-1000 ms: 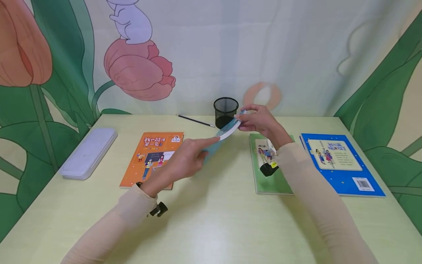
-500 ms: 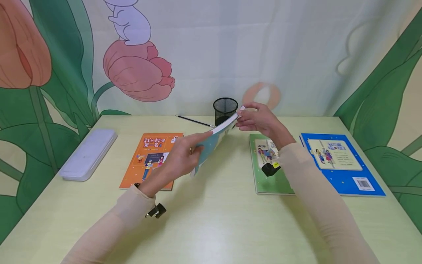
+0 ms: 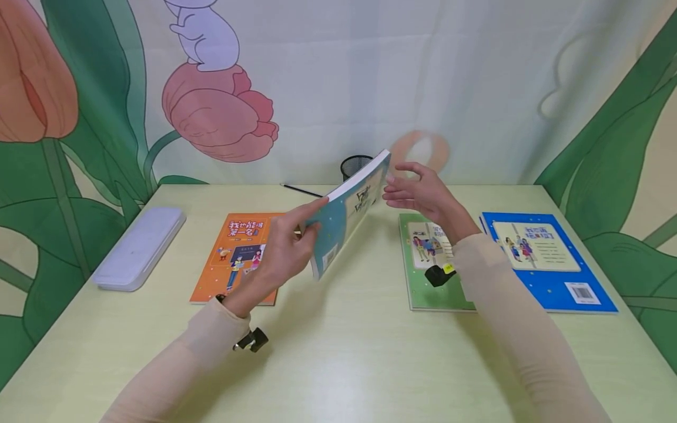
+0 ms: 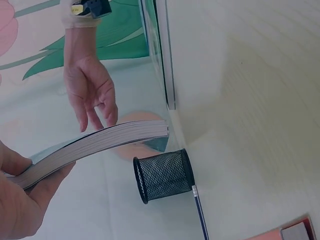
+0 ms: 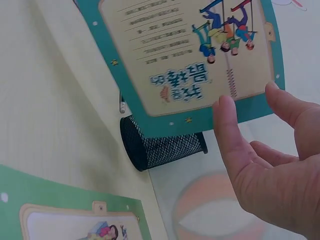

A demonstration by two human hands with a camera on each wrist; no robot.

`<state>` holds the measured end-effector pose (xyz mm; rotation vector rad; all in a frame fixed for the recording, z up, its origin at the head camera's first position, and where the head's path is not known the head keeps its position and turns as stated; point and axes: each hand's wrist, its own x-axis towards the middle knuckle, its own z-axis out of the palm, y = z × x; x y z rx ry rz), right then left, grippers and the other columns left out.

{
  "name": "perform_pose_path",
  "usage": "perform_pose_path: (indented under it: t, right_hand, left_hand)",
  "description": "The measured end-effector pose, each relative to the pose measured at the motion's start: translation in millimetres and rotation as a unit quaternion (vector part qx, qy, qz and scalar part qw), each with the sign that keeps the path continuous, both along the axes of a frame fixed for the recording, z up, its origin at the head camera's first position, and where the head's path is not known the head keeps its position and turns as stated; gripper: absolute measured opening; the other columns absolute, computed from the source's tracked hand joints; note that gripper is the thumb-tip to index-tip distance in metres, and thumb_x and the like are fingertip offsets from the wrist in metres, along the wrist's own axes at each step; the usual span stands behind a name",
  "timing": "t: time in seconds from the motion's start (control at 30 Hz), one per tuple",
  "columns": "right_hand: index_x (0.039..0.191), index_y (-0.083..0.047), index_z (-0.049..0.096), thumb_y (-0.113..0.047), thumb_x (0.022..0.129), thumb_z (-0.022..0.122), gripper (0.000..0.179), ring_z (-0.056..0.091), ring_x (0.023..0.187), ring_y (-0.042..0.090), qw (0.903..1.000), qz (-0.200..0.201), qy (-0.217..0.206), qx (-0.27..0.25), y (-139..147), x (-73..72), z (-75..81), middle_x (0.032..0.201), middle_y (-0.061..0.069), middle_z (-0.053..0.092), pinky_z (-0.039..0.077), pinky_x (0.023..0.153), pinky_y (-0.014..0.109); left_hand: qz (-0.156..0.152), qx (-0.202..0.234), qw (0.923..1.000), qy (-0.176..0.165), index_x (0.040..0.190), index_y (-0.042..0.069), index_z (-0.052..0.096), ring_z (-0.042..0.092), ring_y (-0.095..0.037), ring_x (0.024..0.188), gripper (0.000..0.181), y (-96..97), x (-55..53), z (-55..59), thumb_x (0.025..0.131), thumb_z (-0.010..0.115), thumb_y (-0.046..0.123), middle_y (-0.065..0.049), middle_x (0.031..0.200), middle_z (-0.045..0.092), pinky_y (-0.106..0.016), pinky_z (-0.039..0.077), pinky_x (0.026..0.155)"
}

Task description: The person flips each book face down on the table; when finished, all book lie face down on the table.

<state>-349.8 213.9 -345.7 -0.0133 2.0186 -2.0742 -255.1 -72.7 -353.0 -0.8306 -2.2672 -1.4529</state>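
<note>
My left hand (image 3: 288, 247) pinches a teal paperback book (image 3: 338, 226) by its near left end, thumb on one cover and fingers on the other. The book is held tilted above the middle of the table, page edges upward, slightly bowed in the left wrist view. A cream panel with print and drawn children (image 5: 232, 30) fills its cover in the right wrist view. Close to the book's far end is my right hand (image 3: 420, 194), fingers spread and relaxed, gripping nothing. Its fingertips (image 5: 226, 105) overlap the cover's edge in the right wrist view.
An orange book (image 3: 211, 282) and a pale pencil case (image 3: 140, 249) lie at the left. Green (image 3: 431, 296) and blue (image 3: 539, 291) books lie at the right. At the back are a black mesh pen cup (image 4: 165, 175), partly behind the held book, and a pencil (image 3: 301, 190).
The teal book has turned, bringing its printed cover toward the right, and its far end has risen. My right hand has let go of that end; my left hand keeps its grip.
</note>
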Motion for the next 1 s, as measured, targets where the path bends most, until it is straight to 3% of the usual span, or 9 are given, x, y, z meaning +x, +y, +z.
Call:
perform_pose_path:
  t: [0.07,0.17,0.27,0.4,0.53,0.67,0.8,1.0]
  right_hand:
    - [0.154,-0.014,0.029,-0.018,0.098,0.064,0.066,0.073,0.098,0.023,1.0000,-0.001,0.002,0.005,1.5,-0.7,-4.6,0.135,0.024,0.057,0.060,0.085,0.035]
    - [0.155,-0.018,0.027,-0.018,0.097,0.065,0.070,0.071,0.102,0.023,0.9999,0.002,0.005,0.011,3.5,-1.6,-12.2,0.133,0.019,0.059,0.059,0.088,0.036]
    - [0.156,-0.020,0.025,-0.018,0.098,0.064,0.070,0.071,0.104,0.022,0.9999,0.008,0.002,0.012,4.5,-2.5,-19.4,0.138,0.021,0.056,0.059,0.090,0.037]
    - [0.158,-0.019,0.023,-0.017,0.100,0.061,0.069,0.069,0.109,0.025,0.9999,0.015,0.001,0.008,4.8,-2.4,-26.4,0.148,0.025,0.047,0.058,0.091,0.037]
    - [0.159,-0.020,0.021,-0.017,0.102,0.058,0.068,0.062,0.121,0.034,0.9997,0.021,0.001,0.010,5.3,-1.5,-31.5,0.151,0.023,0.044,0.058,0.093,0.037]
    - [0.160,-0.022,0.020,-0.018,0.103,0.055,0.067,0.055,0.130,0.040,0.9996,0.027,0.002,0.009,4.3,-1.8,-35.6,0.151,0.022,0.045,0.057,0.095,0.038]
    - [0.157,-0.029,0.028,-0.023,0.102,0.058,0.064,0.056,0.130,0.039,0.9996,0.030,0.000,0.000,0.7,-3.8,-39.5,0.148,0.021,0.050,0.055,0.099,0.041]
    - [0.155,-0.032,0.033,-0.028,0.100,0.059,0.061,0.067,0.115,0.028,0.9987,0.025,-0.003,-0.043,-4.3,-3.1,-42.5,0.133,0.016,0.064,0.054,0.100,0.041]
  left_hand:
    - [0.007,0.014,0.9999,-0.002,0.135,-0.001,0.060,0.072,-0.040,0.096,0.046,-0.5,-0.5,0.4,0.091,0.053,-0.012,-0.027,0.127,0.065,-0.019,0.032,0.044]
    - [0.014,0.034,0.9993,-0.009,0.134,-0.002,0.061,0.072,-0.041,0.098,0.045,-1.0,-1.2,1.2,0.091,0.055,-0.012,-0.028,0.126,0.065,-0.020,0.045,0.051]
    - [0.014,0.051,0.9981,-0.033,0.136,-0.001,0.060,0.070,-0.042,0.104,0.045,-1.2,-0.7,3.0,0.092,0.055,-0.011,-0.027,0.129,0.064,-0.032,0.060,0.070]
    - [0.014,0.069,0.9942,-0.081,0.140,0.002,0.056,0.067,-0.043,0.112,0.045,-1.1,2.1,7.9,0.096,0.054,-0.006,-0.024,0.138,0.059,-0.051,0.058,0.085]
    - [0.012,0.087,0.9899,-0.111,0.144,0.004,0.052,0.065,-0.042,0.117,0.046,-0.8,4.1,11.8,0.099,0.053,-0.004,-0.019,0.146,0.054,-0.051,0.057,0.088]
    - [0.007,0.106,0.9884,-0.108,0.144,0.002,0.051,0.065,-0.041,0.118,0.046,0.2,5.6,14.3,0.099,0.052,-0.004,-0.019,0.147,0.052,-0.047,0.057,0.088]
    - [0.008,0.129,0.9869,-0.096,0.143,0.000,0.052,0.064,-0.042,0.118,0.044,2.5,6.6,16.2,0.099,0.052,-0.005,-0.020,0.146,0.053,-0.045,0.057,0.087]
    - [0.005,0.162,0.9841,-0.072,0.140,-0.003,0.053,0.066,-0.044,0.113,0.044,5.9,8.5,20.7,0.097,0.054,-0.008,-0.024,0.140,0.057,-0.034,0.059,0.082]
